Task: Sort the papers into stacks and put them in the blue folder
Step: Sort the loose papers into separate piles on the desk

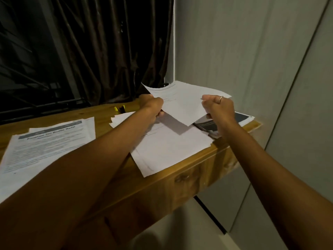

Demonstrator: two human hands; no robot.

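- Dark curtain (108, 51) hangs at eleven o'clock behind a wooden bench (101, 114), with a pale grey wall (234, 42) at one o'clock.
- A person's left hand (153, 107) and right hand (219, 107) reach out over the bench, and each grips one side of a single white sheet (182, 103).
- Both hands have their fingers curled round the sheet's edges; a ring (220, 99) shows on the right hand.
- The sheet is lifted clear of the bench at twelve o'clock and casts a shadow on the white stack (171, 147) lying below it at the bench's centre.
- Printed pages (50, 145) with a bold headline lie at nine o'clock, well apart from the held sheet.
- Dark-printed papers (241, 118) sit at three o'clock by the bench's end, just beside the white stack and partly hidden by the right hand.
- Yellow markers (119, 109) lie near the curtain at eleven o'clock, just beside the left hand.
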